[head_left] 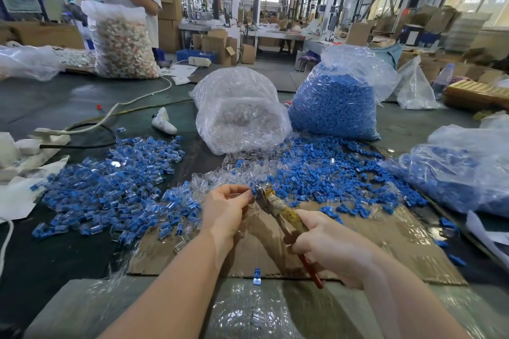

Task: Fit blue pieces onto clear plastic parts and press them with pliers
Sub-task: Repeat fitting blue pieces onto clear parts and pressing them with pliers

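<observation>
head view, left hand (225, 208): fingertips pinch one small blue-and-clear part (252, 192), holding it up to the plier nose.
head view, right hand (329, 245): curled round the handles of the pliers (278, 212); the worn jaws sit at the part, and how far they are closed cannot be told.
loose blue pieces (325, 173): spread over the bench (68, 107) beyond the hands, spilling from a full clear bag (334, 107).
clear plastic parts (237, 170): scattered before a second, tipped bag (239, 115).
fitted units (110, 190): heaped to the left, well apart from the pliers.
cardboard sheet (385, 242): under both hands.
stray unit (256, 276): alone at the cardboard's near edge.
step in hand: pressing, judged from the jaws meeting the held part.
next move: likely a firm squeeze with the part kept square, then a drop onto the left heap.
</observation>
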Demonstrator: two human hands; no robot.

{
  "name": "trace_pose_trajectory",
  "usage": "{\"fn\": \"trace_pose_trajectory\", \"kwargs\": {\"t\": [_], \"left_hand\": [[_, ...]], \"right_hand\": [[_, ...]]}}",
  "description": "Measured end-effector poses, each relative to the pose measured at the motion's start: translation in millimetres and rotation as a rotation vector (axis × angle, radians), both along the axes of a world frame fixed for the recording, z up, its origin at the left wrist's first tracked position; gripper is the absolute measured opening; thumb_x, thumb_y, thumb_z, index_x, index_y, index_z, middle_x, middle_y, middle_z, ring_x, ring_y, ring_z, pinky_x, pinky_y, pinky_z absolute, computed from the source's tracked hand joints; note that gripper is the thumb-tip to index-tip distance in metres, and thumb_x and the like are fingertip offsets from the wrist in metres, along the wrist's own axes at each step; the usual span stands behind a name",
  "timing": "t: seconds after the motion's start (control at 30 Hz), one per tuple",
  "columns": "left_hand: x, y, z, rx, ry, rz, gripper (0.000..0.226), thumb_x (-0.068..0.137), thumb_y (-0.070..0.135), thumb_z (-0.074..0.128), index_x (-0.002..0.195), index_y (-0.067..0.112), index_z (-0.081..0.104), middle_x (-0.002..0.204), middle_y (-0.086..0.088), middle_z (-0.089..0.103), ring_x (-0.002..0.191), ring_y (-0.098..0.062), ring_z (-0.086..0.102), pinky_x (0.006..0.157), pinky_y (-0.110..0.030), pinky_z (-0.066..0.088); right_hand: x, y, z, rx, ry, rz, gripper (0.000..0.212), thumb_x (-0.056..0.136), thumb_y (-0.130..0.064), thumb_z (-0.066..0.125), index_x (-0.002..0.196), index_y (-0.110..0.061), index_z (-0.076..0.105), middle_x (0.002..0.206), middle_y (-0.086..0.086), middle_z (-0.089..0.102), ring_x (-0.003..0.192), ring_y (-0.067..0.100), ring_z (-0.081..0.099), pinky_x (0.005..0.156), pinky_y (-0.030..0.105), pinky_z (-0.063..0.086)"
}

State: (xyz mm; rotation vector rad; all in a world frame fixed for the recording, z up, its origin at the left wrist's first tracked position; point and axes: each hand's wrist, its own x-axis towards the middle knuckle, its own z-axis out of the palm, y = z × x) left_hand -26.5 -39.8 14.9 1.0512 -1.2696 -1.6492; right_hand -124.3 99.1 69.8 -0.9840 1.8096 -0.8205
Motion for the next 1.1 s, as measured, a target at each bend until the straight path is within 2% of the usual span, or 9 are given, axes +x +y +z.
{"fn": "trace_pose_trajectory", "kwargs": {"t": [0.1, 0.2, 0.43, 0.6, 0.67, 0.83, 0.9, 1.0, 1.1], "left_hand": [[-2, 0, 2, -0.072, -0.046, 0.029, 0.005, 0.083, 0.005, 0.067, 0.083, 0.009, 0.068, 0.074, -0.008, 0.067, 0.056, -0.009, 0.059, 0.045, -0.015, 0.048], [-3, 0, 5, -0.070, -0.063, 0.027, 0.005, 0.083, 0.002, 0.066, 0.084, 0.007, 0.067, 0.073, -0.008, 0.066, 0.056, -0.009, 0.059, 0.046, -0.015, 0.048], [-5, 0, 4, 0.037, -0.021, 0.024, 0.011, 0.082, -0.004, 0.064, 0.076, 0.005, 0.066, 0.065, -0.008, 0.064, 0.049, -0.009, 0.058, 0.045, -0.016, 0.047], [-5, 3, 4, 0.057, -0.020, 0.044, 0.011, 0.082, -0.005, 0.064, 0.078, 0.005, 0.066, 0.065, -0.007, 0.064, 0.051, -0.010, 0.058, 0.046, -0.016, 0.049], [-5, 5, 6, 0.059, -0.027, 0.041, 0.010, 0.082, -0.004, 0.064, 0.079, 0.005, 0.067, 0.067, -0.008, 0.065, 0.053, -0.011, 0.059, 0.047, -0.017, 0.050], [-6, 9, 5, 0.075, -0.044, 0.036, 0.007, 0.083, -0.003, 0.063, 0.084, 0.004, 0.066, 0.074, -0.012, 0.065, 0.062, -0.016, 0.059, 0.055, -0.022, 0.053], [-5, 9, 5, 0.079, -0.046, 0.039, 0.008, 0.084, -0.002, 0.062, 0.083, 0.005, 0.065, 0.075, -0.012, 0.065, 0.064, -0.017, 0.060, 0.055, -0.022, 0.053], [-5, 10, 6, 0.099, -0.017, 0.046, 0.008, 0.084, -0.002, 0.062, 0.084, 0.005, 0.066, 0.071, -0.010, 0.065, 0.059, -0.015, 0.059, 0.054, -0.023, 0.052], [-3, 10, 7, -0.003, -0.067, 0.085, 0.010, 0.084, 0.002, 0.063, 0.082, 0.011, 0.066, 0.065, -0.002, 0.065, 0.052, -0.008, 0.059, 0.047, -0.018, 0.049]], "right_hand": [[-1, 0, 1, -0.003, 0.029, -0.008, 0.022, 0.083, 0.009, 0.041, 0.092, -0.007, 0.054, 0.082, 0.011, 0.052, 0.074, 0.022, 0.046, 0.068, 0.035, 0.033], [-2, 1, 2, -0.015, 0.072, 0.001, 0.021, 0.081, 0.007, 0.043, 0.089, -0.009, 0.053, 0.080, 0.010, 0.050, 0.073, 0.022, 0.046, 0.067, 0.035, 0.036], [0, 2, 3, 0.011, 0.116, 0.041, 0.030, 0.084, 0.006, 0.043, 0.109, -0.007, 0.055, 0.090, 0.016, 0.060, 0.076, 0.020, 0.050, 0.069, 0.033, 0.037], [4, 2, 6, 0.014, 0.175, 0.069, 0.017, 0.088, 0.005, 0.041, 0.091, -0.007, 0.053, 0.074, 0.002, 0.050, 0.057, 0.011, 0.040, 0.051, 0.021, 0.032], [5, 3, 6, 0.015, 0.231, 0.065, 0.021, 0.088, 0.005, 0.040, 0.078, -0.013, 0.046, 0.076, 0.003, 0.047, 0.059, 0.013, 0.041, 0.051, 0.022, 0.033], [4, 3, 2, 0.010, 0.353, 0.081, 0.026, 0.089, 0.005, 0.036, 0.073, -0.016, 0.041, 0.071, 0.000, 0.044, 0.059, 0.013, 0.039, 0.050, 0.018, 0.031], [5, 4, 2, -0.003, 0.324, 0.087, 0.027, 0.089, 0.003, 0.039, 0.071, -0.017, 0.042, 0.066, -0.003, 0.045, 0.053, 0.008, 0.039, 0.045, 0.014, 0.030], [6, 7, 2, -0.038, 0.115, 0.027, 0.025, 0.090, -0.002, 0.048, 0.071, -0.018, 0.046, 0.056, -0.010, 0.049, 0.041, 0.000, 0.040, 0.041, 0.011, 0.031], [4, 9, -1, -0.094, -0.002, -0.105, 0.014, 0.092, -0.004, 0.051, 0.084, -0.015, 0.055, 0.053, -0.011, 0.051, 0.035, -0.002, 0.039, 0.038, 0.010, 0.031]]}}
